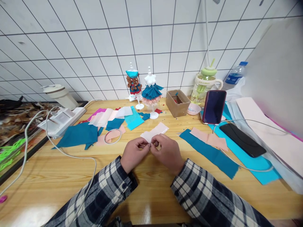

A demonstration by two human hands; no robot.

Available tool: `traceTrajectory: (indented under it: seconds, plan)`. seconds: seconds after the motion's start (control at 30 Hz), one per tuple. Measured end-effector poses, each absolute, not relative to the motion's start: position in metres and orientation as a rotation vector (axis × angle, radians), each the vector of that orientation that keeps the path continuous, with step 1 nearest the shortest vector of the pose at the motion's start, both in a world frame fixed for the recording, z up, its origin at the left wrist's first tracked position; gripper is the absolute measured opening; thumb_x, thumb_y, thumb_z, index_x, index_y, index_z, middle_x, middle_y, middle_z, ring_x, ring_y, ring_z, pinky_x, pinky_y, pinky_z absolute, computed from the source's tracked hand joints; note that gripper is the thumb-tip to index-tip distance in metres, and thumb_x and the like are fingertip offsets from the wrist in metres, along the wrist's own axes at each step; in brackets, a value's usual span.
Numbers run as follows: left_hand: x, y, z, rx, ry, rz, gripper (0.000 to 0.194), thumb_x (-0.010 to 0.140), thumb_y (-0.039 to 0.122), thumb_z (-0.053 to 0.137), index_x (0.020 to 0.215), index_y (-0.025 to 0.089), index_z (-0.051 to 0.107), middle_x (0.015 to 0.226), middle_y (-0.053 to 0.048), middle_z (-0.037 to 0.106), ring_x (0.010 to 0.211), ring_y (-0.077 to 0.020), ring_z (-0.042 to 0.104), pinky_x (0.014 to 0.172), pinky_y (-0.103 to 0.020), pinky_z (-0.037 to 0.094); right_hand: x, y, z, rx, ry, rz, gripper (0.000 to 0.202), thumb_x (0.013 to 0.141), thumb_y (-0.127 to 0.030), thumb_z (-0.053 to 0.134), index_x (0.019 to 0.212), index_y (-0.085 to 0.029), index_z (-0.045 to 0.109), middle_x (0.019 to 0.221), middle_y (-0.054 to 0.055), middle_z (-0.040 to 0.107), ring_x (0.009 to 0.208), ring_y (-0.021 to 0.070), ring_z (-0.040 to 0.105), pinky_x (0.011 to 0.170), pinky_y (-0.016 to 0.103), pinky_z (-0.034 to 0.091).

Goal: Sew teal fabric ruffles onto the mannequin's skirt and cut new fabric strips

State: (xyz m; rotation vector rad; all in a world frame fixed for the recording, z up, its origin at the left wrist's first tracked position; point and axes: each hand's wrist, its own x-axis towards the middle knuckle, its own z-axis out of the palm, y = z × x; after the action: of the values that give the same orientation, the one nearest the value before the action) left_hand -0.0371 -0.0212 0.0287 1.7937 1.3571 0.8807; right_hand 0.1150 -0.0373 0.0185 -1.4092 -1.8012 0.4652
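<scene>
My left hand [135, 153] and my right hand [167, 153] meet over the middle of the table, both closed with thumbs and fingertips pinched together. Between them they grip the near edge of a small pale pink piece of fabric [156, 130], which spreads out behind the fingers. Its lower part is hidden by the hands, and anything tiny in the fingertips cannot be made out. Straight ahead stand two small white dress forms. One wears a teal and peach pleated skirt [152, 93]; the other wears a brown, red and turquoise outfit [133, 82].
Fabric scraps, among them a teal piece [79, 135], lie left, with a white ring [113, 136]. Rightward are a teal strip [210, 154], an upright phone [214, 107] and a flat black phone [242, 139]. A cardboard box [178, 107] stands behind. White cable [71, 155] crosses the left side.
</scene>
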Motion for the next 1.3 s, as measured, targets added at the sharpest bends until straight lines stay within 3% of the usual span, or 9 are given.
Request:
traceTrajectory:
  seconds: [0.23,0.4,0.53,0.7,0.8,0.93,1.07,1.2,1.3]
  plan:
    - [-0.039,-0.020,0.029,1.700,1.287,0.934,0.011,0.072,0.026,0.062,0.073,0.016,0.068,0.072,-0.003,0.070,0.067,-0.0176,0.062,0.066,-0.027,0.047,0.116,-0.027,0.014,-1.318,-1.445,1.014,0.005,0.071,-0.024,0.055,0.071,-0.019,0.057,0.058,-0.006,0.052,0.051,0.0091,0.041,0.050,0.021,0.031]
    - [-0.043,-0.017,0.022,1.296,0.986,1.040,0.017,0.073,0.024,0.067,0.087,0.017,0.071,0.093,-0.005,0.073,0.089,-0.0207,0.064,0.085,-0.031,0.048,0.120,-0.020,0.014,-1.283,-1.236,1.077,0.006,0.069,-0.025,0.054,0.069,-0.019,0.054,0.062,-0.005,0.052,0.055,0.0101,0.043,0.054,0.022,0.034]
    - [-0.043,-0.016,0.026,0.780,0.685,1.133,0.028,0.077,0.021,0.063,0.104,0.017,0.067,0.116,-0.008,0.067,0.111,-0.0238,0.060,0.103,-0.038,0.042,0.123,-0.015,0.010,-1.280,-1.079,1.106,0.010,0.069,-0.028,0.054,0.070,-0.019,0.054,0.062,-0.005,0.050,0.058,0.0106,0.043,0.055,0.022,0.034]
    - [-0.050,-0.012,0.040,0.451,0.452,1.165,0.011,0.076,0.021,0.058,0.078,0.017,0.068,0.112,-0.008,0.069,0.121,-0.0277,0.053,0.110,-0.048,0.035,0.122,-0.012,0.008,-1.280,-0.925,1.205,0.011,0.068,-0.029,0.054,0.072,-0.019,0.053,0.057,-0.007,0.046,0.051,0.0090,0.037,0.050,0.022,0.030]
    - [-0.059,-0.010,0.046,0.378,0.360,1.207,0.011,0.075,0.021,0.056,0.072,0.019,0.067,0.113,-0.006,0.069,0.125,-0.0302,0.049,0.110,-0.052,0.034,0.121,-0.012,0.006,-1.286,-0.890,1.226,0.011,0.068,-0.029,0.053,0.073,-0.019,0.053,0.054,-0.008,0.042,0.047,0.0080,0.031,0.046,0.021,0.026]
    - [-0.071,-0.007,0.053,0.322,0.261,1.259,0.024,0.077,0.023,0.051,0.094,0.020,0.068,0.128,-0.009,0.061,0.133,-0.0336,0.040,0.110,-0.062,0.026,0.123,-0.010,0.001,-1.296,-0.892,1.204,0.012,0.068,-0.030,0.052,0.072,-0.019,0.052,0.053,-0.008,0.041,0.045,0.0076,0.030,0.043,0.020,0.025]
    - [-0.082,-0.003,0.057,0.332,0.186,1.340,0.047,0.077,0.024,0.048,0.124,0.023,0.056,0.140,-0.009,0.051,0.138,-0.0320,0.032,0.112,-0.062,0.021,0.124,-0.009,-0.002,-1.296,-0.858,1.231,0.012,0.068,-0.030,0.053,0.073,-0.019,0.051,0.053,-0.010,0.038,0.043,0.0063,0.028,0.040,0.019,0.022]
    - [-0.093,0.000,0.057,0.368,0.161,1.419,0.057,0.077,0.027,0.048,0.134,0.024,0.047,0.146,-0.009,0.044,0.140,-0.0323,0.029,0.112,-0.063,0.018,0.122,-0.009,-0.004,-1.273,-0.743,1.317,0.013,0.068,-0.030,0.053,0.076,-0.020,0.048,0.051,-0.012,0.034,0.039,0.0051,0.025,0.036,0.018,0.017]
    - [-0.097,0.001,0.058,0.331,0.195,1.422,0.060,0.074,0.025,0.049,0.134,0.022,0.047,0.145,-0.012,0.044,0.138,-0.0366,0.029,0.108,-0.068,0.020,0.123,-0.010,0.000,-1.210,-0.724,1.303,0.015,0.070,-0.030,0.054,0.078,-0.020,0.046,0.057,-0.010,0.049,0.037,0.0036,0.030,0.035,0.017,0.020]
